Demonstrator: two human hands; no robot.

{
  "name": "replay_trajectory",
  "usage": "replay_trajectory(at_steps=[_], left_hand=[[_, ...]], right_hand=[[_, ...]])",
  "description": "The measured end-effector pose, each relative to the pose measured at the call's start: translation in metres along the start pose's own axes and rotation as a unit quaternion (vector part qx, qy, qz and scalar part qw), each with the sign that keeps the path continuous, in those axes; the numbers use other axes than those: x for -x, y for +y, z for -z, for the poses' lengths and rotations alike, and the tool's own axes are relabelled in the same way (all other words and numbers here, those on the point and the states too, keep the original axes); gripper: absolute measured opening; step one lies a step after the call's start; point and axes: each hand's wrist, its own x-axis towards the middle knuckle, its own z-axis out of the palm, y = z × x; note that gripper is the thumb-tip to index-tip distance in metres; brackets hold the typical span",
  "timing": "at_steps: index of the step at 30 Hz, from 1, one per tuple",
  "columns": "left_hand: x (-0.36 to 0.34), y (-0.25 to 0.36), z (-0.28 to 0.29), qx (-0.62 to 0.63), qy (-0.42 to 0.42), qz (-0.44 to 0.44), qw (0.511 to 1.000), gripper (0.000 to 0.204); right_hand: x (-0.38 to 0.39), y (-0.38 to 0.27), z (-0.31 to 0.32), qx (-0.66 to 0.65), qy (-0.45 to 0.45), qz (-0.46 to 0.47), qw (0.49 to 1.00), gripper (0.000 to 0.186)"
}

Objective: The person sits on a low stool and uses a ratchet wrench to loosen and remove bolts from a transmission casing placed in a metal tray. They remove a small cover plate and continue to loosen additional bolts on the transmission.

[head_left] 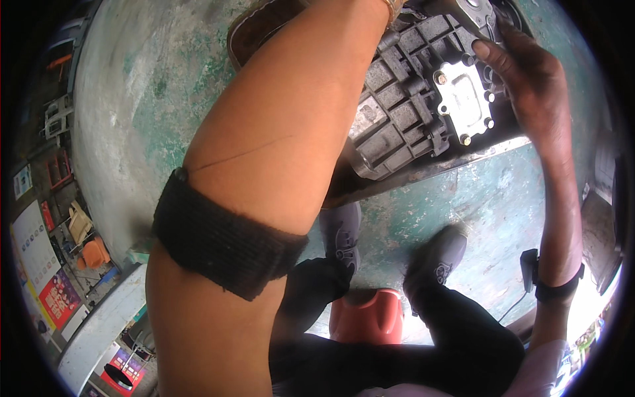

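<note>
A grey ribbed metal gearbox housing [403, 99] lies in a shallow, dark metal tray [456, 159]. On its right side sits a bright, bolted cover plate [466, 99]. My right hand [532, 76] reaches over the housing's far right end. Its thumb and forefinger close around the edge of a smooth grey metal fitting [471, 14], which the top of the view cuts off. My left forearm [284, 112] crosses the view and hides part of the housing and tray. The left hand itself lies beyond the upper edge, with only the wrist showing.
Below me, a red plastic stool [367, 321] stands between my legs, and my grey shoes [444, 255] rest on the worn green floor [397, 218]. Along the left are a pale bench edge [106, 324], an orange object [92, 253] and printed sheets [36, 245].
</note>
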Motion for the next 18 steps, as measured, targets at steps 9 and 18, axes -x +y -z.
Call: replay_trajectory(at_steps=[9,18], left_hand=[[0.002,0.006,0.003,-0.01,0.008,0.009,1.0,0.038],[-0.002,0.001,-0.006,-0.02,0.01,0.005,1.0,0.039]], right_hand=[[0.039,-0.029,-0.049,-0.325,0.033,-0.045,0.944,0.022],[-0.014,-0.006,0.021,-0.097,-0.063,0.074,0.991,0.028]])
